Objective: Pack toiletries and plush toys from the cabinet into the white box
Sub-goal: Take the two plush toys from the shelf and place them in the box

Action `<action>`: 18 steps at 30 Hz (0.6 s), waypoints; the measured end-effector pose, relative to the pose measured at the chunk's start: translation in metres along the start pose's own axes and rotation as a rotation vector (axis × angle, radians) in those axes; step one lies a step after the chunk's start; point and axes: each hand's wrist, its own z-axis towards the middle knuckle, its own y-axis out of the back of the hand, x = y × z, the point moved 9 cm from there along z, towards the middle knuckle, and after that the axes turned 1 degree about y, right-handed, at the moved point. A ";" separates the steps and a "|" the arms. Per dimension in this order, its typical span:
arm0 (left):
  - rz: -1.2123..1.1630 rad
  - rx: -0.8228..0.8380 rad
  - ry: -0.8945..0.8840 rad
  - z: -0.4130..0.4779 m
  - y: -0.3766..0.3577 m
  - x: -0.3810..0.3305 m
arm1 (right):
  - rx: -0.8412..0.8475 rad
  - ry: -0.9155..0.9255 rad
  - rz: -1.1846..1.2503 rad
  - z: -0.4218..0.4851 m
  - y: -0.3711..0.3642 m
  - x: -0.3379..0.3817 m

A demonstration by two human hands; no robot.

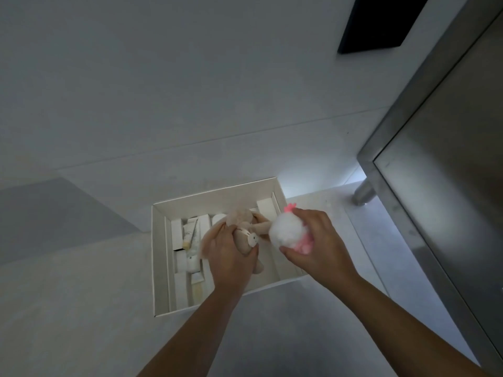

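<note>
The open white box (159, 257) sits on the floor below me. Several pale tubes and small cartons (190, 240) lie in its left part. My left hand (231, 257) grips a beige plush bunny (241, 221) over the middle of the box. My right hand (317, 240) holds a fluffy white plush toy (285, 231) with pink feet and a pink tuft, above the box's right side. The two toys almost touch.
A metal-framed cabinet door (424, 148) stands open on the right, with a round metal leg (363, 193) near its lower corner. A pale wall (190, 77) rises behind the box. A dark rectangular panel (381, 20) sits at the top right.
</note>
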 end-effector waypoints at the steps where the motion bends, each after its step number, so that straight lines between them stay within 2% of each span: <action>1: -0.013 0.001 0.007 0.004 -0.004 0.004 | -0.011 -0.006 -0.003 0.001 -0.002 -0.002; 4: -0.061 0.024 0.029 0.014 -0.015 0.013 | -0.030 -0.039 -0.007 0.002 -0.005 -0.011; 10: -0.008 0.072 0.028 0.031 -0.036 0.023 | -0.042 -0.081 -0.015 -0.003 -0.004 -0.020; 18: -0.030 0.253 0.125 0.032 -0.062 0.029 | -0.031 -0.068 0.016 -0.011 -0.004 -0.022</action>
